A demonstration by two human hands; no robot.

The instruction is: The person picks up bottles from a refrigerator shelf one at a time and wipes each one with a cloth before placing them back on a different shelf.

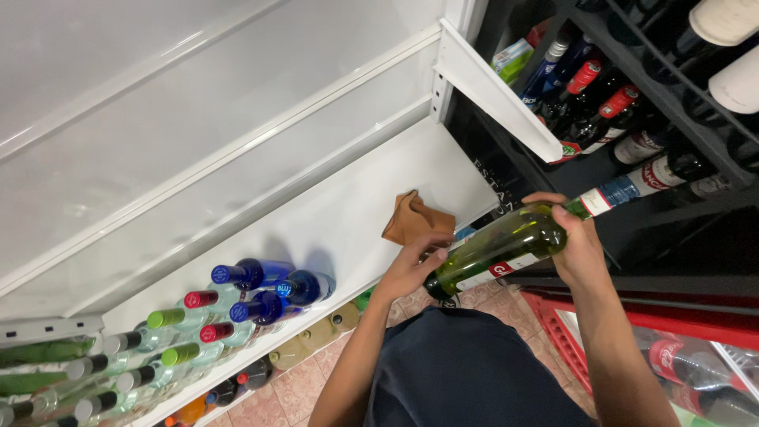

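I hold a green glass bottle tilted almost level in front of me, its neck pointing right. My left hand grips its base end. My right hand wraps the shoulder and neck. A crumpled brown cloth lies on the white shelf just beyond my left hand, untouched.
Several bottles with blue, red, green and silver caps stand at the shelf's left end. A black rack on the right holds lying wine bottles. A red crate and packed soda bottles sit at lower right on a tiled floor.
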